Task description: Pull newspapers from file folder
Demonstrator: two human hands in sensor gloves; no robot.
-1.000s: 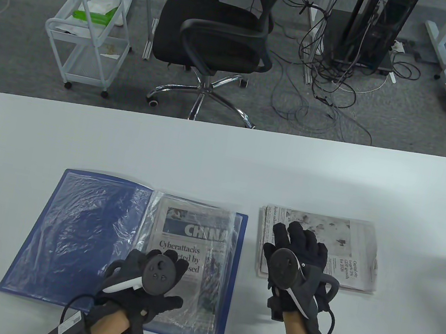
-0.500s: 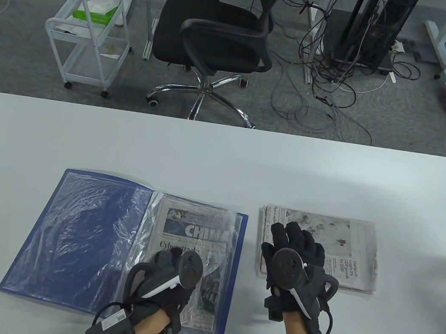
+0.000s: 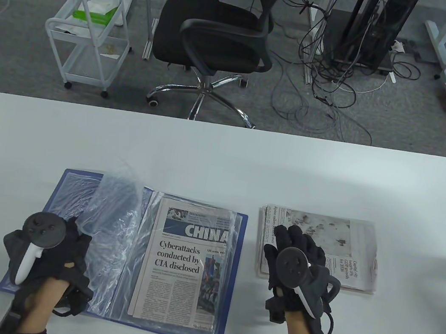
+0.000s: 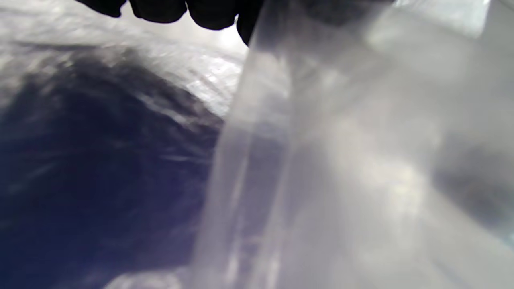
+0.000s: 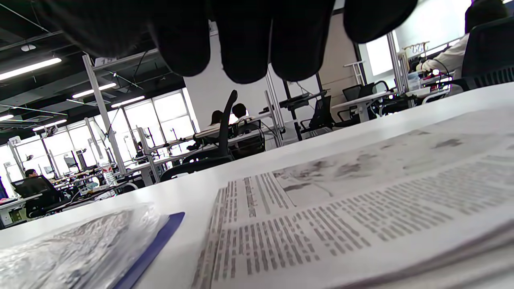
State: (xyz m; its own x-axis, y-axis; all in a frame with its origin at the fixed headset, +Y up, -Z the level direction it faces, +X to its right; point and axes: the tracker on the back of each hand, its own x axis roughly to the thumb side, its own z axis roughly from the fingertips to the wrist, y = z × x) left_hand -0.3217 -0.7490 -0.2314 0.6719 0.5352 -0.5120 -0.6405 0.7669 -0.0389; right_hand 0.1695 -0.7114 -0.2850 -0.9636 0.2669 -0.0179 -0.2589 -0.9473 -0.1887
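While the folder is lying open on the table, we are holding a clear sleeve with our left hand, and the sleeve is arching up over the folder's left half. From the table view we cannot tell exactly how our fingers are closing on the plastic; in the left wrist view the fingertips are showing at the top edge with the blurred sleeve just beside them. On the folder's right half a newspaper is lying face up, its headline about cyberattacks readable, and more plastic is lying along its edges; we cannot tell whether it is sitting inside a sleeve or on top of one.

Our right hand is resting on a second paper, which is lying on the table just right of the folder and apart from it. The fingers are lying fairly flat and spread on the paper's left part, not closing around anything. In the right wrist view they are hanging in from the top above the printed columns.
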